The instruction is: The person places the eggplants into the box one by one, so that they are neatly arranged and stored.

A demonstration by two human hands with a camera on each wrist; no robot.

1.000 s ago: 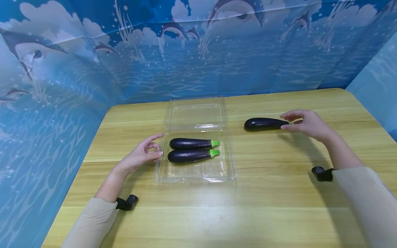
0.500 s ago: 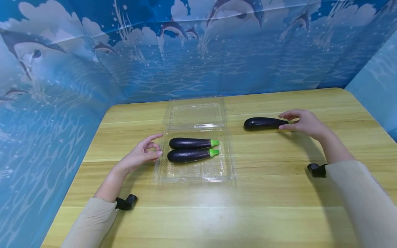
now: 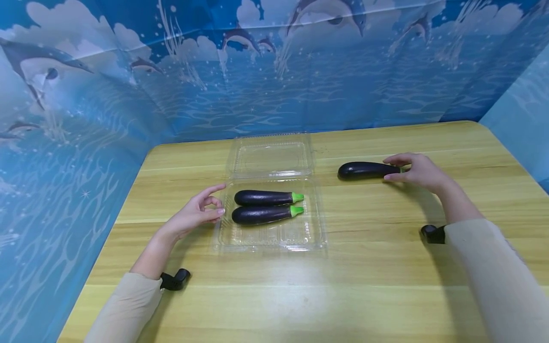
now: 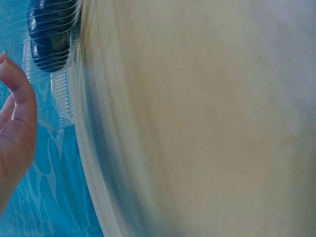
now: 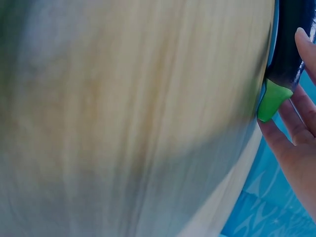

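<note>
In the head view, my right hand (image 3: 422,172) is round the green-stemmed end of a dark purple eggplant (image 3: 362,170) lying on the table at the right. The right wrist view shows the thumb on its skin and the fingers behind the green stem (image 5: 274,100). My left hand (image 3: 193,214) is at the left rim of a clear plastic clamshell container (image 3: 270,238), index finger extended, thumb tip at the rim. Inside lie two more eggplants side by side, a far one (image 3: 262,197) and a near one (image 3: 260,215), green stems pointing right.
The container's clear lid (image 3: 270,157) lies folded back toward the far table edge. All of it stands on a light wooden table (image 3: 364,295). A blue dolphin-print cloth (image 3: 266,95) hangs behind and at the sides.
My right hand has moved slightly left along the eggplant, its thumb and fingers drawing closer round the stem end. The left hand, container and eggplants stay in place.
</note>
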